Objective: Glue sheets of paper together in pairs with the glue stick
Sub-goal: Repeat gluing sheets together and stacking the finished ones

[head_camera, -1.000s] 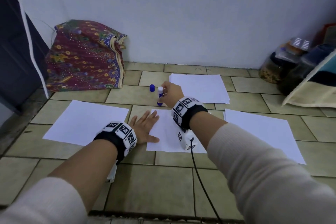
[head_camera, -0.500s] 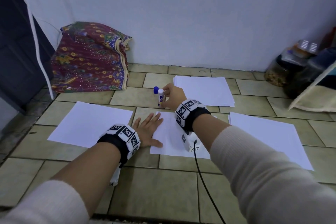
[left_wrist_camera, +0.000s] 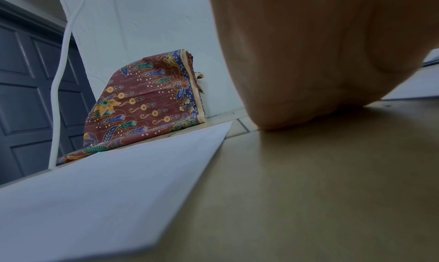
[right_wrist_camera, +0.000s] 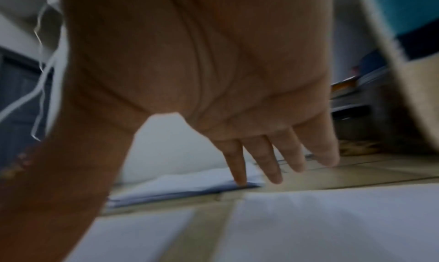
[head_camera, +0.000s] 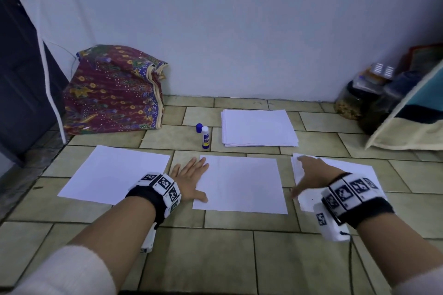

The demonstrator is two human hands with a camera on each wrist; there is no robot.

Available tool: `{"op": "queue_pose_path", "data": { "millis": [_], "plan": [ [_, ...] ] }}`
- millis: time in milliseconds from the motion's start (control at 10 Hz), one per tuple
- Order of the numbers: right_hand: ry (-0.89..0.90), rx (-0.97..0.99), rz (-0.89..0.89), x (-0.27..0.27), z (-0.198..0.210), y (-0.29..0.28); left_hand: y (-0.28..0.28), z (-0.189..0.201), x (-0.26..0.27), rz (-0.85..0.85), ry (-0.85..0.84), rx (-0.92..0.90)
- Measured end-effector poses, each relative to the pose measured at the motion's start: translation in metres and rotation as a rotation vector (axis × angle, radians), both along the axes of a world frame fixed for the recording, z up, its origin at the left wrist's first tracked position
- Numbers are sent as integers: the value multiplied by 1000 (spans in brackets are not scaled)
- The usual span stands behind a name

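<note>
A folded batik cloth (head_camera: 112,90) in maroon, patterned with gold and blue flowers, leans against a pale wall (head_camera: 239,26) at the far left of a floor of beige tiles (head_camera: 203,254) laid in staggered rows. A white cable (head_camera: 48,74) runs down the wall edge beside a dark panelled door (head_camera: 21,84). In the far right corner stand clear jars (head_camera: 357,98) with dark and yellowish contents, too blurred to identify. A cushion (head_camera: 412,122) with a cream border and a teal and dark face leans just in front of them, its lower edge on the tiles.
</note>
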State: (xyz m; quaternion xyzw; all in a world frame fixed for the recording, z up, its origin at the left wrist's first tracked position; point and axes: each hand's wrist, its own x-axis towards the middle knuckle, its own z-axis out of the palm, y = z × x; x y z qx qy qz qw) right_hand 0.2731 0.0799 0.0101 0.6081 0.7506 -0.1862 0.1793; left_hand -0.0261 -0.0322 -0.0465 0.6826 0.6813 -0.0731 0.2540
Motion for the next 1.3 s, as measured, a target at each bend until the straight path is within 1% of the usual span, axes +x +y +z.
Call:
{"op": "queue_pose_path", "data": {
  "millis": [100,200,300,500,600,800,900,1100,1200,1300],
  "plan": [
    [-143,-33,-54,25,-9,-8,-1,5,3,-3,15,-15],
    [-118,-56,-60,36,-15,-13,-1,4,3,1,24,-18],
    [-18,-53,-63,43,-21,-14,0,8,3,-3,19,-66],
    [34,-65,-24,51,-25,-19,-2,8,4,-14,22,-74],
    [68,-93,-36,53,-22,-20,-3,8,4,-17,16,-83],
    [133,33,-80,46,-17,-23,-4,9,4,-18,21,-84],
    [85,60,-90,45,-17,-24,-4,8,4,-28,34,-85],
    [1,66,-35,45,-16,-20,-5,9,5,-26,37,-77],
    [-7,63,-31,51,-15,-18,-4,9,5,-29,44,-79],
    [35,84,-38,55,-15,-17,-4,9,5,-31,46,-82]
  ]
}}
